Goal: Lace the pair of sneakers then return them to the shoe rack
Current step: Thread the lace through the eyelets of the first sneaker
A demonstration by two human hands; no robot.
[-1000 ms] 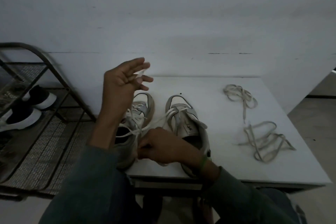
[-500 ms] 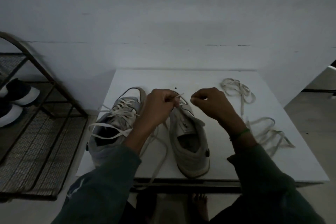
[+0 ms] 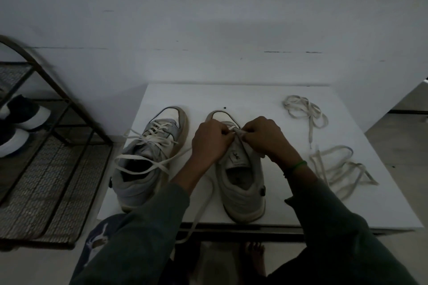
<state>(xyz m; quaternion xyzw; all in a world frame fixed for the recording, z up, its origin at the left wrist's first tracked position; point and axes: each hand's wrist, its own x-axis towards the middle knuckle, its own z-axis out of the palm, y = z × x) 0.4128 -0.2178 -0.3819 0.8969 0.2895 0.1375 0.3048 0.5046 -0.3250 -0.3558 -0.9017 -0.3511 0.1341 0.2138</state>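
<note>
The left hand (image 3: 212,139) and right hand (image 3: 264,140) hide the eyelets of the centre sneaker (image 3: 240,183), both pinching its pale lace (image 3: 203,203); tongue bare.

Surface: a low white table (image 3: 266,97) stands against the wall. Directly on it are two sneakers side by side, toes toward the wall. The left sneaker (image 3: 148,169) is near the left edge, laced, with its loops slack. The right sneaker (image 3: 243,187) is at the centre, and its trailing lace (image 3: 201,206) hangs over the front edge. Two loose laces lie to the right: one bundle (image 3: 305,111) at the far corner, another (image 3: 340,169) nearer. Beside the table on the left, a shoe rack (image 3: 58,169) carries dark shoes (image 3: 25,113).
</note>
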